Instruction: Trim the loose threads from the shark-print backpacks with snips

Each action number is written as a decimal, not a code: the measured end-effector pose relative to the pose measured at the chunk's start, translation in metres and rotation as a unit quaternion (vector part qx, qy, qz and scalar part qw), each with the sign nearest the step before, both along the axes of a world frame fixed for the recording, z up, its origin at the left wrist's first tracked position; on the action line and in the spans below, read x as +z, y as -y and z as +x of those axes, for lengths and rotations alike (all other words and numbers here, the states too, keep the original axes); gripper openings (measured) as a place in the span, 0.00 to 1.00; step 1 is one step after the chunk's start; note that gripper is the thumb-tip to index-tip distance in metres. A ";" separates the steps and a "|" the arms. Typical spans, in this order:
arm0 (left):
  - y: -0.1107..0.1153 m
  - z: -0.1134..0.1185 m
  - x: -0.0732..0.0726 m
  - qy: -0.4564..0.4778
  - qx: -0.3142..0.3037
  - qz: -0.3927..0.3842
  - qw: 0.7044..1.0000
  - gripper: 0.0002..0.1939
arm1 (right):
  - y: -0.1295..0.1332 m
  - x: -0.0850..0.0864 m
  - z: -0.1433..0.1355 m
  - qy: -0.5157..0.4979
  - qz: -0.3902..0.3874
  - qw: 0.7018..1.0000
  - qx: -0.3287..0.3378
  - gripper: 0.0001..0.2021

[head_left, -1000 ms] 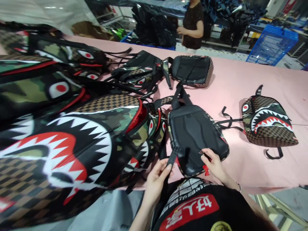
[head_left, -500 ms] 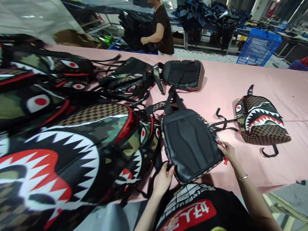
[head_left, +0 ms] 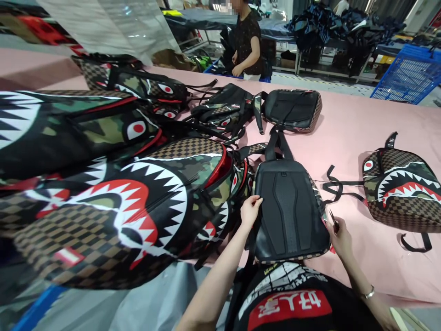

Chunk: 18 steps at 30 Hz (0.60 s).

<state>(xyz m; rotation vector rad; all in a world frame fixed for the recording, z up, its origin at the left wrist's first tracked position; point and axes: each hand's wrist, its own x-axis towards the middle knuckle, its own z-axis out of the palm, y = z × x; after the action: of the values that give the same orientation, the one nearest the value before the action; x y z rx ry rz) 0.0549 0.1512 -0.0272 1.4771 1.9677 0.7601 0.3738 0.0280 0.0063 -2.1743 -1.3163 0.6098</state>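
A black-backed backpack (head_left: 287, 211) lies on the pink table in front of me, padded back panel up and straps stretched away from me. My left hand (head_left: 251, 210) is closed on its left edge, thumb and fingers pinching the side. At the lower right edge is my right hand (head_left: 339, 234), its fingers curled round small dark thread snips (head_left: 333, 221) whose pointed tips stick out toward the bag. A bit of red shows beside the right hand, under the bag's edge. To the right, a shark-face backpack (head_left: 403, 188) lies front up with a checkered base.
Several shark-mouth backpacks are piled on the left, the nearest a large checkered one (head_left: 165, 197). Another backpack (head_left: 292, 110) lies face down farther back on the pink table (head_left: 344, 124). Beyond the table stand a person (head_left: 248, 41) and a blue crate (head_left: 408, 73).
My left hand has moved up the bag's left edge from its lower corner. My right hand stays by the right edge, the snips now plainer. The view has swung left.
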 end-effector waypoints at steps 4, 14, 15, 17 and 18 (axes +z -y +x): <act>-0.006 0.003 0.001 -0.020 0.016 -0.015 1.000 0.10 | -0.026 0.018 -0.035 -0.031 0.075 0.993 0.088 0.18; -0.008 -0.003 -0.001 -0.019 0.028 -0.062 0.998 0.11 | -0.100 0.033 -0.149 0.124 0.014 0.921 0.370 0.10; -0.009 -0.003 -0.001 -0.017 0.029 -0.064 0.997 0.11 | -0.106 0.032 -0.156 0.148 0.009 0.912 0.382 0.09; -0.010 -0.003 -0.001 -0.014 0.031 -0.066 0.997 0.11 | -0.115 0.031 -0.166 0.170 0.003 0.900 0.401 0.09; -0.010 -0.003 -0.002 -0.012 0.032 -0.067 0.997 0.11 | -0.118 0.030 -0.170 0.173 0.001 0.897 0.407 0.09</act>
<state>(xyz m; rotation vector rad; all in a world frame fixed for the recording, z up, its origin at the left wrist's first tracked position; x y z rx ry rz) 0.0514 0.1611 -0.0287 1.3571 2.0504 0.6275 0.2042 0.1459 0.0360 -1.7013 -2.4481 0.5107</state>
